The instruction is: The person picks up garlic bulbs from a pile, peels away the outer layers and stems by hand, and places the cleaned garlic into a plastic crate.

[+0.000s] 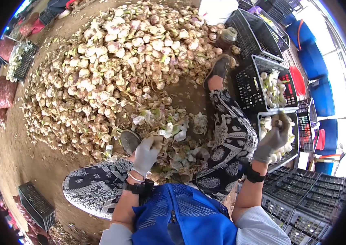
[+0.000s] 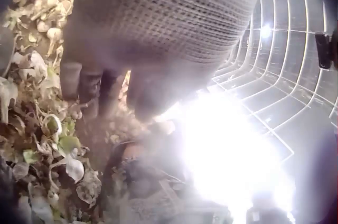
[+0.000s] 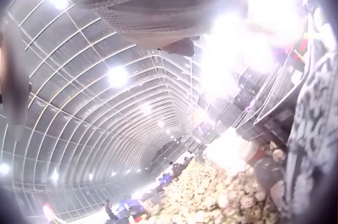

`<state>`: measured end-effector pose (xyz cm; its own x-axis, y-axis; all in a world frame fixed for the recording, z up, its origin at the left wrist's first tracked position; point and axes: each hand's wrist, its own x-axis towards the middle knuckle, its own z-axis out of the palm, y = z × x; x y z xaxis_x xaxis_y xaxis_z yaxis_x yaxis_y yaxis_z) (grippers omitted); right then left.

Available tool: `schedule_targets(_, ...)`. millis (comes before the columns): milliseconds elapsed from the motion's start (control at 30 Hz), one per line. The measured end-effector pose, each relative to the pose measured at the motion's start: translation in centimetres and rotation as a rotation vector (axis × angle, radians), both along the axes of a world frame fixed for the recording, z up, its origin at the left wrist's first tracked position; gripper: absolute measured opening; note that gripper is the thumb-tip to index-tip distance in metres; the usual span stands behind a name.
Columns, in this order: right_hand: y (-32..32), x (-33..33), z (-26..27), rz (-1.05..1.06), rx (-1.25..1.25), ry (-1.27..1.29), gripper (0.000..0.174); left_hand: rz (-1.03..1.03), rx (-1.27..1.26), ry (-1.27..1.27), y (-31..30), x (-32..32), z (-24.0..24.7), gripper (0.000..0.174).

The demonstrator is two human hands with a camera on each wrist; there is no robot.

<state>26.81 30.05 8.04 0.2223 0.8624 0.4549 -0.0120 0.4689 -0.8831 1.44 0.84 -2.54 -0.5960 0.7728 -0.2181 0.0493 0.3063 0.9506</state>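
A grey-white glove covers my left hand (image 1: 146, 156), which hangs over loose peelings (image 1: 177, 153) beside a shoe. In the left wrist view the fingers of the left hand (image 2: 158, 34) point down, loosely bent, with nothing seen in them. My gloved right hand (image 1: 274, 141) is raised above a black crate of white bulbs (image 1: 278, 157). Its fingers look brown and bent in the head view; whether they hold something cannot be made out. Glare blurs the right hand (image 3: 158, 10) in the right wrist view.
A large heap of garlic bulbs (image 1: 111, 73) spreads in front. To the right stand another crate with trimmed bulbs (image 1: 274, 90), a glass jar (image 1: 227, 37), a white bucket (image 1: 218, 10) and blue barrels (image 1: 312, 57). Stacked black crates (image 1: 299, 196) are at the lower right.
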Motion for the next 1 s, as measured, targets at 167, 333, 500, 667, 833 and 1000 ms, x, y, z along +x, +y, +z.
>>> schedule_targets(167,-2.0,-13.8,-4.5,0.651,-0.546,-0.260,0.031,0.069,-0.086,-0.217,0.5,-1.5,-1.7,0.018)
schedule_targets(333,-0.4,-24.9,-21.9,0.906,-0.124,-1.167,0.038,0.222,-0.056,-0.310,0.8,-2.2,-4.3,0.020)
schedule_targets(500,-1.4,-28.5,-27.2,0.969,-0.205,-1.630,0.044,0.223,-0.185,-0.335,1.7,-3.7,-3.5,0.026)
schedule_targets(667,-3.3,-26.8,-24.2,1.089,-0.717,-0.992,0.035,0.303,-0.028,-0.258,2.3,-3.3,-4.4,0.041)
schedule_targets(833,-10.1,-23.1,-14.4,1.438,-0.899,-0.208,0.030,0.243,0.062,0.160,2.2,-3.7,-2.9,0.053)
schedule_targets(1000,-13.4,-21.1,-12.0,1.241,-0.804,-0.129,0.026,0.271,0.053,0.065,1.3,-2.7,0.5,0.050)
